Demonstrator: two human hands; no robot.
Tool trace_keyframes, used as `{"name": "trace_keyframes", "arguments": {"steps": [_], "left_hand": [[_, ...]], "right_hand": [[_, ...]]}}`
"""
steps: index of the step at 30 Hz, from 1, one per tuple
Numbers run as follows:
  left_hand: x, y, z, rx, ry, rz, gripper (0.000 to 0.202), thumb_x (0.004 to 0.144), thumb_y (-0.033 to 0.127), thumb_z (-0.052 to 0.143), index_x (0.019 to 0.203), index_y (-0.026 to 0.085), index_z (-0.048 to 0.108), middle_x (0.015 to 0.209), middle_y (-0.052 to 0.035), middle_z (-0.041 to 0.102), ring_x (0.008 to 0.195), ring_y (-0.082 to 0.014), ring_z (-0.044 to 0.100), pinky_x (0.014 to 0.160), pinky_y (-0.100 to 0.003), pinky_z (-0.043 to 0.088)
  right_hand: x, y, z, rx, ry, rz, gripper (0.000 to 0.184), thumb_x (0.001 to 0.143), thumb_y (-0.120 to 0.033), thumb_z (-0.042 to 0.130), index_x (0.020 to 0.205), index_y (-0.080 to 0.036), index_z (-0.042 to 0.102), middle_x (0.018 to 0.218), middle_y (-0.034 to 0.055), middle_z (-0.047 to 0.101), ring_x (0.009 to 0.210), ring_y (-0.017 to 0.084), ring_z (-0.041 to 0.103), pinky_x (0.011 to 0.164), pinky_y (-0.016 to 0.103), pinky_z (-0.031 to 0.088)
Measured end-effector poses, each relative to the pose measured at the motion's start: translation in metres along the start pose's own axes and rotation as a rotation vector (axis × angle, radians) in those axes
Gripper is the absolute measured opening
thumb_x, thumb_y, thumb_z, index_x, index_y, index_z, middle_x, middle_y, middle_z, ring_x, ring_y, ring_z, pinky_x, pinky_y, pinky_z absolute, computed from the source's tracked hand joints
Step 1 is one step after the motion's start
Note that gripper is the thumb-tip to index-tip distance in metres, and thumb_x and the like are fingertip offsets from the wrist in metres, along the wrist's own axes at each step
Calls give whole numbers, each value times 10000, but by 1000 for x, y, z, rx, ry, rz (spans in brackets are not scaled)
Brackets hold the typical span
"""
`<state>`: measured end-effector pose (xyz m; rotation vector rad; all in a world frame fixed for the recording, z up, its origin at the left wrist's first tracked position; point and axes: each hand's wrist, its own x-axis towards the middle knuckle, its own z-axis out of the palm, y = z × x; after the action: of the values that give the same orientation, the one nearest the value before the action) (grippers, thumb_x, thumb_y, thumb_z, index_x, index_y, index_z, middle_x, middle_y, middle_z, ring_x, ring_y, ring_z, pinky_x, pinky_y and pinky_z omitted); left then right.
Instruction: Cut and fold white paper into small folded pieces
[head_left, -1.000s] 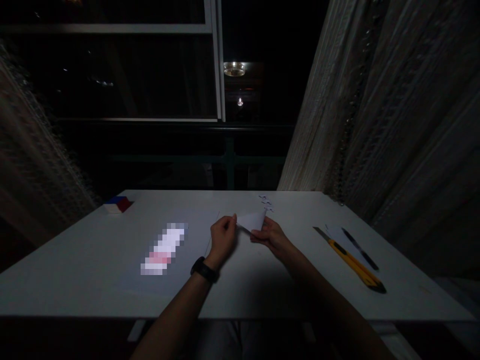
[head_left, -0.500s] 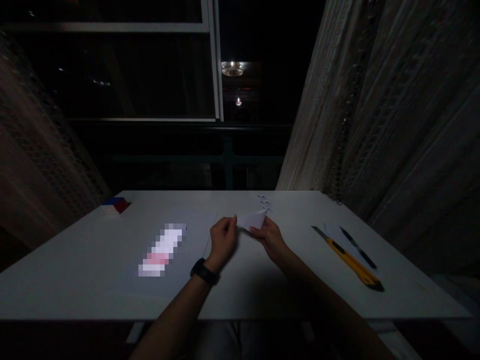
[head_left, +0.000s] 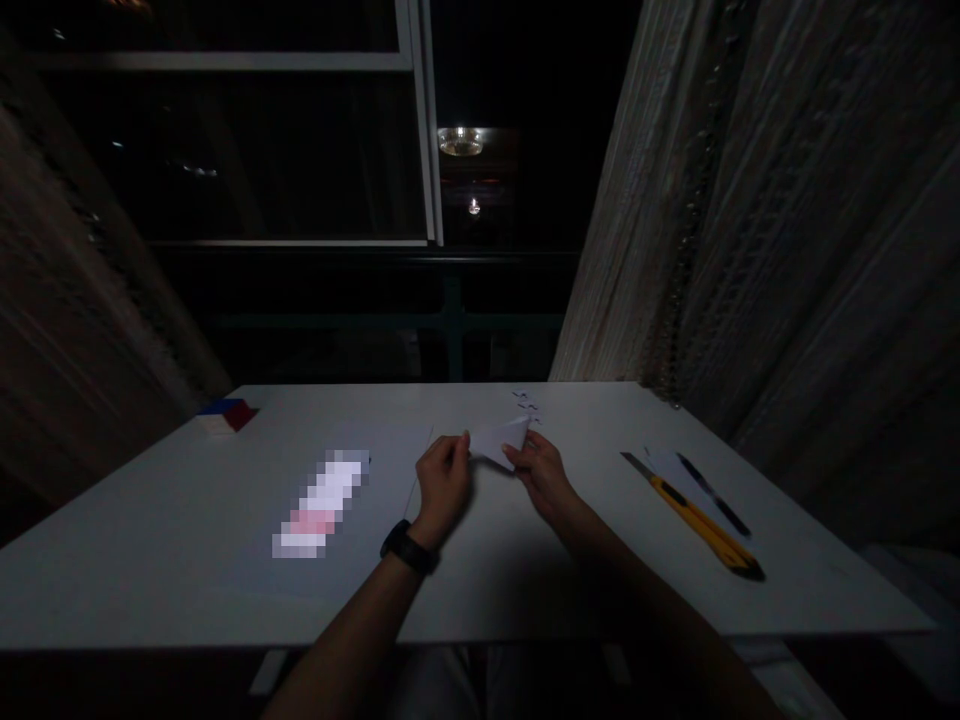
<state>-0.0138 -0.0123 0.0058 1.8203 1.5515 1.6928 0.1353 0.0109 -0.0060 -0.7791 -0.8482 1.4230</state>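
Small, thin, roughly triangular white paper piece [head_left: 493, 441] is sitting between both hands, just above the rectangular white tabletop [head_left: 517, 590], near the middle. Long axis is running left-right, close to level; narrow end is pointing left, wide end is flaring right, with one corner pointing up and away by the right fingers and another pointing down toward the wearer. Face is looking plain, pale and smooth, upper edge lighter, underside edge falling into shadow; fold layers are too small and dim to count. Bare left hand [head_left: 444, 482] is clamping the narrow end, thumb and fingertip together, remaining fingers curling in. Bare right hand [head_left: 546, 478] is pinching the wide end, thumb lying on the near face, fingers behind it. Black wristwatch [head_left: 409, 547] is circling the left wrist. Small white paper bits with dark marks [head_left: 527, 406] are lying just beyond the right hand. Yellow-and-black utility knife [head_left: 701, 527] is lying to the right, blade pointing away and left, slim black pen [head_left: 712, 494] just beside it. Blue, red and white block [head_left: 225, 416] is resting at far left.
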Motion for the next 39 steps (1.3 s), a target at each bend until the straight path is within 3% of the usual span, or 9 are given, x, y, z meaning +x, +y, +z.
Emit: {"name": "trace_keyframes", "arguments": {"steps": [4, 13, 19, 23, 28, 39], "left_hand": [[0, 0, 1, 2, -13, -1, 328, 838, 392, 439, 657, 163, 589, 643, -20, 595, 618, -132, 533, 599, -237, 390], [-2, -2, 3, -11, -11, 10, 316, 839, 383, 446, 661, 161, 585, 641, -19, 589, 620, -133, 537, 606, -241, 391], [-1, -2, 2, -15, -1, -3, 323, 838, 397, 441, 667, 166, 589, 653, -21, 599, 625, -139, 538, 615, -248, 394], [1, -3, 2, -28, 8, -31, 320, 828, 404, 450, 668, 168, 596, 642, -20, 606, 620, -144, 541, 599, -246, 393], [3, -4, 1, -37, 15, -47, 312, 819, 393, 463, 651, 164, 592, 635, -15, 603, 608, -136, 533, 590, -240, 386], [3, -3, 0, -51, 16, -67, 312, 802, 402, 482, 657, 162, 618, 632, -20, 618, 616, -144, 546, 594, -244, 400]], "right_hand": [[-1, -6, -1, -13, -60, 53, 324, 490, -242, 777, 770, -135, 654, 774, 48, 682, 720, 178, 614, 739, 312, 460], [4, -9, -8, -110, 32, 13, 259, 467, -270, 790, 648, -129, 669, 675, 47, 673, 646, 172, 604, 663, 290, 460], [5, -10, -11, -140, 23, 24, 254, 463, -298, 793, 592, -127, 658, 641, 50, 664, 621, 166, 591, 635, 285, 457], [4, -12, -10, -168, 101, 7, 272, 428, -300, 806, 501, -133, 604, 568, 41, 636, 580, 164, 576, 589, 281, 442], [5, -11, -12, -201, 35, 59, 292, 433, -332, 802, 514, -124, 613, 557, 35, 632, 563, 153, 570, 603, 284, 432], [7, -6, -12, -304, 159, -50, 327, 407, -357, 800, 434, -149, 549, 459, 5, 581, 477, 125, 509, 520, 262, 361]]}}
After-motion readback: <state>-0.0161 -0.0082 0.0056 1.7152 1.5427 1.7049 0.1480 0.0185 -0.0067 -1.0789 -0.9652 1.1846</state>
